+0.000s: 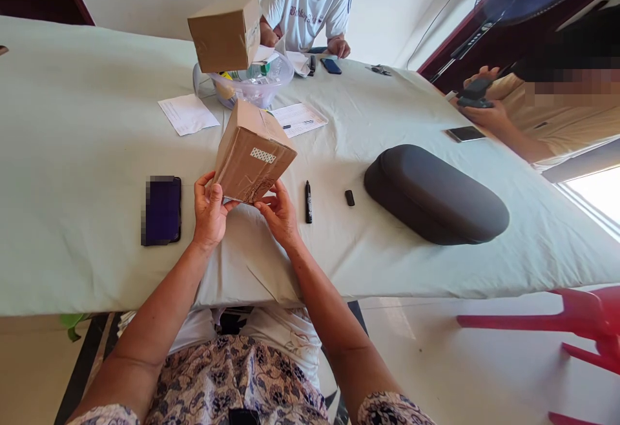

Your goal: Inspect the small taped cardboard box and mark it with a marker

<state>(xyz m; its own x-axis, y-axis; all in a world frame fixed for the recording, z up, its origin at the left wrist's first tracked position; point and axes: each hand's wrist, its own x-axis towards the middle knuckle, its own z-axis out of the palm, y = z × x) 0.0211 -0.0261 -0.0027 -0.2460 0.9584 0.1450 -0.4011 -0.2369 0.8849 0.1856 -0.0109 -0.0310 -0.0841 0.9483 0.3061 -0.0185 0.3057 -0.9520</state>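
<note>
A small brown cardboard box [254, 154] is tilted up above the table between my two hands. My left hand [210, 212] grips its lower left corner, thumb on the near face. At the lower right edge, my right hand [281, 215] holds the box with thumb and fingers. A dotted white label and dark scribbled marks show on the near face. Just right of my right hand lies a black marker pen [309, 202]. A small black object [349, 197], perhaps a cap, is beyond it. To the left is a dark purple phone or wallet case [163, 212].
Another cardboard box [225, 34] rests on a clear plastic basin [259, 92] with assorted items. Papers [188, 115] lie nearby. A black hard case [436, 192] stands right. Two people sit at the table [87, 154]; phones [465, 134] lie near them. Red chairs [571, 315] are below right.
</note>
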